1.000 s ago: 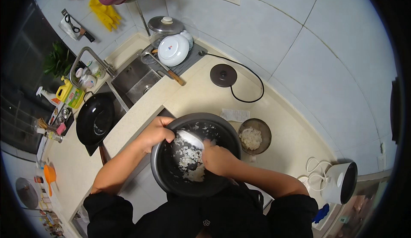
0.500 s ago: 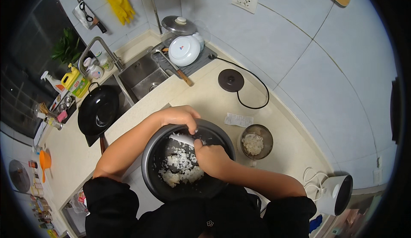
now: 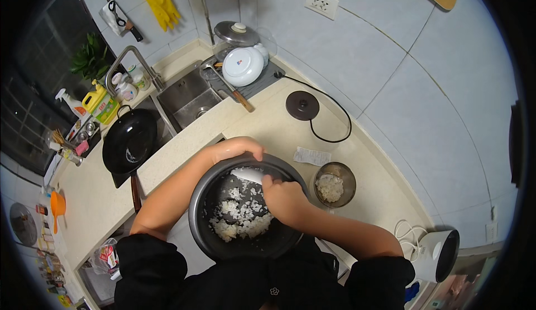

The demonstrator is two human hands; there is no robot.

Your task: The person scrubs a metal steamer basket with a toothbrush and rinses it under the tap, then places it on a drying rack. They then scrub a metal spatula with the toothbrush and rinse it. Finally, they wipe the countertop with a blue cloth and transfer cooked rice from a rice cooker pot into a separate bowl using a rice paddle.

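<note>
A dark grey rice-cooker pot is tilted against my front, its mouth facing up toward me. My left hand is closed on the far rim, the arm reaching round the pot's left side. Inside, my right hand grips a white rice paddle; its blade lies against the far inner wall, and my fingers hide the handle. White cooked rice clumps at the near side, with loose grains scattered up the bottom. Right of the pot, a steel bowl on the counter holds more rice.
Beyond the pot lie a paper slip and a round dark corded base. At the left, a black wok rests by the sink. A wooden-handled utensil juts over the counter. A white appliance stands at right.
The paddle has slid up and a little right along the pot's far wall. My left thumb has drawn back from inside the pot to its rim. The pot has shifted slightly right.
</note>
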